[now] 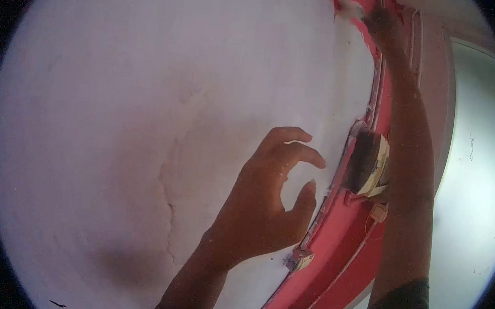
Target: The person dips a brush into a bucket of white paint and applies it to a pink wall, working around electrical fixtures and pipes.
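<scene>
My left hand (276, 193) is held up in front of the white wall (123, 50), fingers curved and apart, with nothing between them. High at the top right, my right hand (383, 24) is closed on a pale brush-like tool (351, 9), blurred, its handle hidden by the fingers. That tool lies against the wall where ragged white coating meets red paint (367, 0). A thin crack (170, 218) runs down the white surface left of my left hand.
A dark box with a cream cover (369, 162) is mounted on the wall beside my right forearm. Below it are a small socket-like fitting (300, 260) and a cable (343, 262) across the red strip. Pipes or conduit (376, 94) run along the edge. A bright doorway-like panel (478, 140) stands at the right.
</scene>
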The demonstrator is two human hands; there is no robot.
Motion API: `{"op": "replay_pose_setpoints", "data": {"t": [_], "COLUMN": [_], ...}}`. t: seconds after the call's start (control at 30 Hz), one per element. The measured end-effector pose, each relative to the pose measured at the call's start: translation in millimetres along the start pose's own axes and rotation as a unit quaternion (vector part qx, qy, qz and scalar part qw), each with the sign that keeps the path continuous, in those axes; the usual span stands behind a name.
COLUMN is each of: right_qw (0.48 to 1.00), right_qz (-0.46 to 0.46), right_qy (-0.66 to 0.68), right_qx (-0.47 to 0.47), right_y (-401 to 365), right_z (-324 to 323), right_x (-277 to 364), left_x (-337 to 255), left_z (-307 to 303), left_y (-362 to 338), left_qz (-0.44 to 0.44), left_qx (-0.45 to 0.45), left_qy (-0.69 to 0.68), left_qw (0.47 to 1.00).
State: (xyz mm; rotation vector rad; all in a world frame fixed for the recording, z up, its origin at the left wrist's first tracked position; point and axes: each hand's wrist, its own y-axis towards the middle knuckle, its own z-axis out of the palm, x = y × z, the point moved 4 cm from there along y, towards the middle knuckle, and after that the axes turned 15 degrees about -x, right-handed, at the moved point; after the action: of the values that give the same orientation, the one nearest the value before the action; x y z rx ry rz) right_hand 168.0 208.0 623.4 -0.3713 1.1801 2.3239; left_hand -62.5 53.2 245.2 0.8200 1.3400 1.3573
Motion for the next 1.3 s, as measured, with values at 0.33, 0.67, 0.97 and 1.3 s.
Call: {"op": "replay_pose_setpoints", "data": {"t": [0.33, 0.67, 0.97, 1.3], "right_qw": [0.936, 0.824, 0.92, 0.974], "right_qz": [0.045, -0.06, -0.06, -0.101], "right_qy": [0.309, 0.393, 0.228, 0.165], "right_qx": [0.161, 0.403, 0.312, 0.115], "right_y": [-67.7, -95.6, 11.3, 63.3], "right_z": [-126.6, -174.7, -95.3, -64.7], "right_x": [71.9, 69.7, 50.3, 22.6], "left_x": [2.0, -9.4, -12.8, -10.5], "left_z": [26.9, 24.6, 1.3, -20.1], "left_y": [-5.3, 10.7, 3.0, -3.7], "left_qz": [-0.036, -0.015, -0.034, -0.043], "left_qx": [-0.008, -0.017, 0.005, -0.023], "left_qy": [-0.082, -0.066, -0.013, 0.007], "left_qw": [0.996, 0.998, 0.999, 0.999]}}
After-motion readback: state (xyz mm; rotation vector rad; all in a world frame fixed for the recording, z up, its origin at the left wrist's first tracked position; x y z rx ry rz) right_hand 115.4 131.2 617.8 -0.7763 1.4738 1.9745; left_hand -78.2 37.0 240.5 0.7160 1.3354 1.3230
